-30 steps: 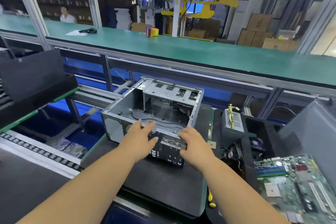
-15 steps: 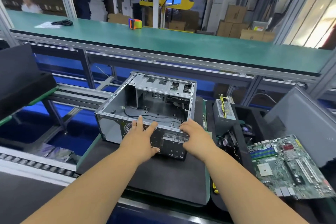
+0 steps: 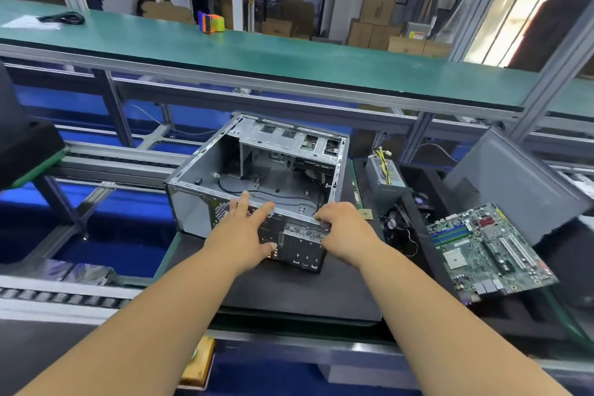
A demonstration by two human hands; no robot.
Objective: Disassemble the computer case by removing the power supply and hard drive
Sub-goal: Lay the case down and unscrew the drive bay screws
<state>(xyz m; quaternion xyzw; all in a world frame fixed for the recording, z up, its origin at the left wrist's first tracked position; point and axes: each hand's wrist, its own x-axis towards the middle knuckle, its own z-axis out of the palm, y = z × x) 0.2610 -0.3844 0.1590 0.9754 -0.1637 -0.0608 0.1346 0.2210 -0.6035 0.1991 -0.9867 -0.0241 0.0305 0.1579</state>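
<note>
An open grey metal computer case (image 3: 205, 177) lies on its side on a black mat (image 3: 289, 292), its inside mostly bare apart from thin black cables. My left hand (image 3: 244, 231) lies flat with spread fingers on the case's near rear panel. My right hand (image 3: 345, 230) curls its fingers over the near top rim of the case. A grey power supply (image 3: 384, 175) with yellow wires sits outside the case, to its right. No hard drive can be made out.
A green motherboard (image 3: 485, 251) lies tilted at the right, beside a grey case side panel (image 3: 514, 183). A long green workbench (image 3: 289, 58) runs behind, holding an orange tape dispenser (image 3: 212, 22). A roller conveyor (image 3: 58, 296) passes at the lower left.
The view has swung left, shifting the case and motherboard rightwards in frame. Both hands stay on the case's near edge; my left hand's fingers have spread further up the panel.
</note>
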